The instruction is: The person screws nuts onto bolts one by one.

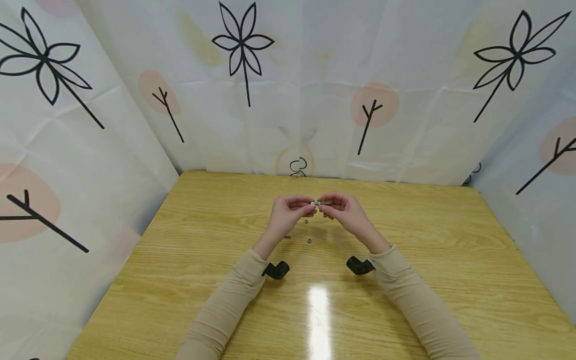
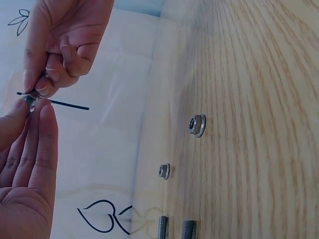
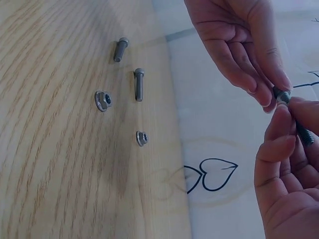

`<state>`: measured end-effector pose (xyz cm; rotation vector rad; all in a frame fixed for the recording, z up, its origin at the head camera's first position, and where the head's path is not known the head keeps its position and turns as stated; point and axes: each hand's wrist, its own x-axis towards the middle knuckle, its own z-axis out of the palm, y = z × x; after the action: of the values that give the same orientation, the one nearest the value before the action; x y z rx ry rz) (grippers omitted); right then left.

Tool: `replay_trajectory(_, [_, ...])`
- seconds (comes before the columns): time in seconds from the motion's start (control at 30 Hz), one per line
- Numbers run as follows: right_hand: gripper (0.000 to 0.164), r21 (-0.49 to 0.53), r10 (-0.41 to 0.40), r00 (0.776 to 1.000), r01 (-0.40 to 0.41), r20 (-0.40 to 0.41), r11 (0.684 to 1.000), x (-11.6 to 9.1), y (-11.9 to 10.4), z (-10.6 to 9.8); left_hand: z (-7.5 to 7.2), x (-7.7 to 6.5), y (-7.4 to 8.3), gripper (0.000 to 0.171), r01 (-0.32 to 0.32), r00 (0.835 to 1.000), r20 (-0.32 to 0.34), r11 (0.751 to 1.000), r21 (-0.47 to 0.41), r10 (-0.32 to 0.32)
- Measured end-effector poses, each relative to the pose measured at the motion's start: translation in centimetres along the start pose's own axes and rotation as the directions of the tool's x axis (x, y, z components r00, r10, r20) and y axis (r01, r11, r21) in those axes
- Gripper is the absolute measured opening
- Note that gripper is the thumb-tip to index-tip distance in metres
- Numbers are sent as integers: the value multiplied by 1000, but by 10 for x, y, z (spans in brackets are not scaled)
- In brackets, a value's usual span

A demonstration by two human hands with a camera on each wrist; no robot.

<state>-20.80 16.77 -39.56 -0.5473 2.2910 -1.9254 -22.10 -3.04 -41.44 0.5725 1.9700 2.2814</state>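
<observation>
Head view: nearest, beige sleeves [image 1: 225, 303] reach over the surface [image 1: 405, 260]. Before them, two flanged nuts [image 3: 103, 101] and two loose bolts [image 3: 139, 85] lie close together, probably for easy picking. Farther out, the left hand [image 1: 289, 212] and right hand [image 1: 346, 211] pinch a threaded bolt [image 3: 305, 134] from opposite ends, raised, apparently to keep it aligned. Printed cloth [image 1: 324, 135] hangs behind.

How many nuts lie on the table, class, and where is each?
2: one nut nearer the patterned backdrop, the other nut farther from it. No others show there.
</observation>
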Motion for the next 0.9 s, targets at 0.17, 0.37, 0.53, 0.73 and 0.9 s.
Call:
replay_trajectory(0.17, [29, -63, 25, 1000, -25, -6, 998, 2, 2, 1, 1, -1, 0, 21, 2, 1000, 9, 1000, 12, -2])
replay_trajectory(0.37, [27, 5, 37, 999, -37, 0, 999, -1, 0, 3, 0, 0, 0, 27, 37, 999, -9, 999, 14, -37])
replay_trajectory(0.53, [22, -17, 21, 1000, -21, -9, 1000, -1, -3, 3, -1, -2, 8, 28, 53, 999, 10, 998, 29, -54])
replay_trajectory(0.73, [28, -50, 18, 1000, -18, -1, 999, 0, -3, 4, 3, -9, 27, 24, 56, 998, 24, 998, 35, -57])
replay_trajectory(0.9, [26, 4, -2, 1000, 2, -3, 1000, -2, -3, 5, 1, -6, 19, 24, 71, 997, 9, 997, 8, -71])
